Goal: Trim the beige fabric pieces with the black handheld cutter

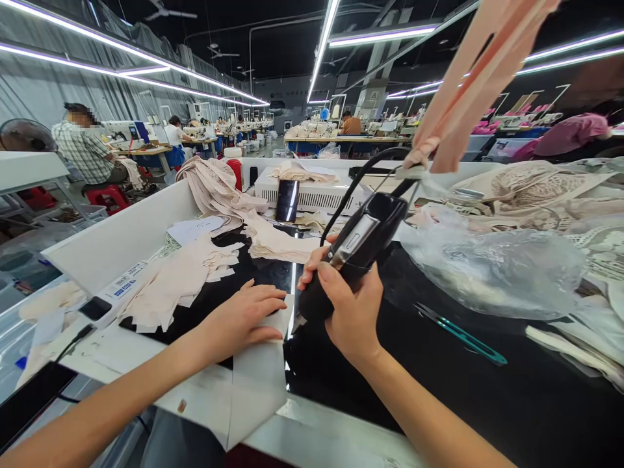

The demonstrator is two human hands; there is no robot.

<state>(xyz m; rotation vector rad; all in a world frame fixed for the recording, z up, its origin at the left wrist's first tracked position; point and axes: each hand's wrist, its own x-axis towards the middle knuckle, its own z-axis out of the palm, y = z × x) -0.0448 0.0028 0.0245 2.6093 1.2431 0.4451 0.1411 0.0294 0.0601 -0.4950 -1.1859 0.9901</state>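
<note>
My right hand (348,305) is wrapped round a black corded hand tool (353,250), held tilted with its tip down at the edge of a pale piece of fabric (258,374). My left hand (244,318) lies flat with fingers spread, pressing that fabric onto the black glossy tabletop (439,383). The tool's black cable (361,172) loops up and back. A stack of beige cut fabric pieces (170,283) lies just left of my left hand.
Teal-handled scissors or tweezers (461,335) lie to the right, beside a crumpled clear plastic bag (492,266). Lace fabric (536,188) is heaped at the far right, beige strips (468,84) hang overhead. A white box (312,192) stands behind. Other people sit at sewing tables beyond.
</note>
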